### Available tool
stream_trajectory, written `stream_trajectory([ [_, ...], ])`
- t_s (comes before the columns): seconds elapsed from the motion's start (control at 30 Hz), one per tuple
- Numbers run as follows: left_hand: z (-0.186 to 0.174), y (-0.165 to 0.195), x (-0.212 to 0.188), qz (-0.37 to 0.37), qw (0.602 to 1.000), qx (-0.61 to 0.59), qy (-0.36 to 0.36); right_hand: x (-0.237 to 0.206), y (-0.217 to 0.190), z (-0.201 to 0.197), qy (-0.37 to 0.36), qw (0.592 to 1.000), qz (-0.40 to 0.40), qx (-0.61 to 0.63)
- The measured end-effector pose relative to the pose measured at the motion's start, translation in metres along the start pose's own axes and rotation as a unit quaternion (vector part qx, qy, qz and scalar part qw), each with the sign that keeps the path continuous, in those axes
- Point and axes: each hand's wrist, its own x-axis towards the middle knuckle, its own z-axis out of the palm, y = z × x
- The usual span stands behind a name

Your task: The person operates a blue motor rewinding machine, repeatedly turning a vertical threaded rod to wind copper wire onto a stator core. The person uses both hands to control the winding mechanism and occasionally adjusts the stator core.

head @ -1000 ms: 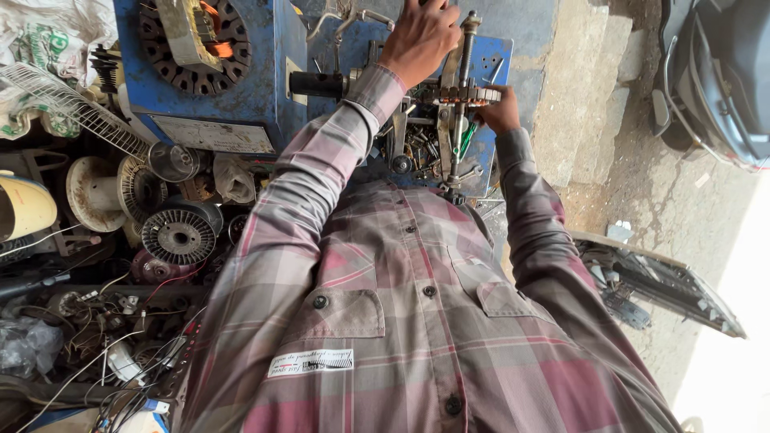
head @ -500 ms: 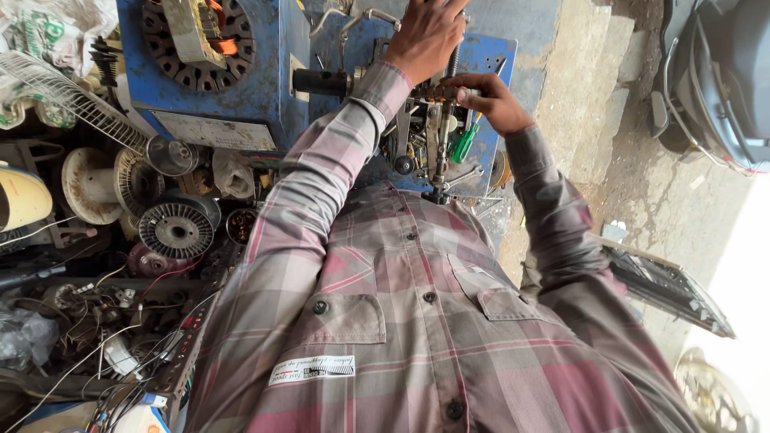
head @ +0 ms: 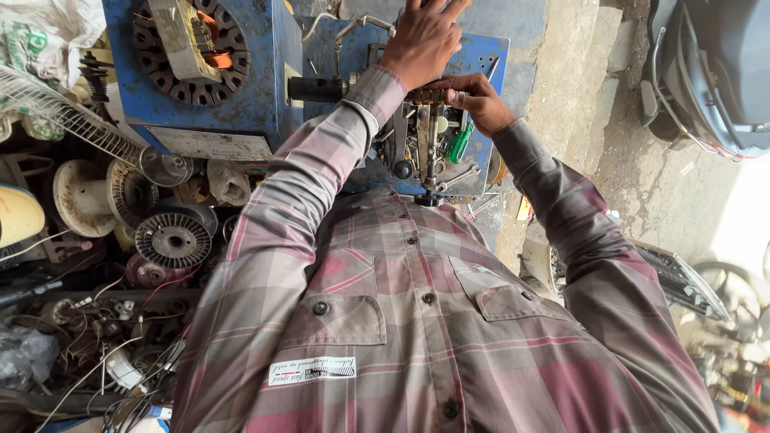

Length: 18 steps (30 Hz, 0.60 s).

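My left hand (head: 423, 40) lies on the upper part of a blue metal machine (head: 481, 56), its fingers stretched out and apart; what is under the palm is hidden. Just below it, my right hand (head: 475, 100) pinches a short brown threaded rod (head: 423, 95) that runs sideways across the machine's front. Under the rod sit a vertical metal bar (head: 423, 144) and a green-handled screwdriver (head: 460, 144). A black cylindrical handle (head: 315, 89) sticks out to the left, behind my left sleeve.
A blue box with a round motor stator (head: 188, 48) stands at the top left. Fan parts, wound rotors (head: 172, 238), a white spool (head: 79, 196), a wire guard (head: 68, 120) and loose wires crowd the left. A scooter (head: 714, 72) stands on bare concrete at the right.
My right hand has moved from the rod's right end up and left along it, close under my left hand. My left hand has stayed on the machine.
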Motion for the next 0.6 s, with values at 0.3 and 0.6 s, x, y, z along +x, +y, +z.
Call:
stream_trajectory([
  [0.3,-0.150,0.042,-0.136,-0.036,0.938,-0.295,0.178,0.038,0.006,-0.007,0.218,0.918,0.271,0.190],
  [0.6,-0.224,-0.173,-0.373,-0.479,0.595,-0.456,0.457,0.043,0.009,-0.006,0.181,0.941,0.260,0.117],
])
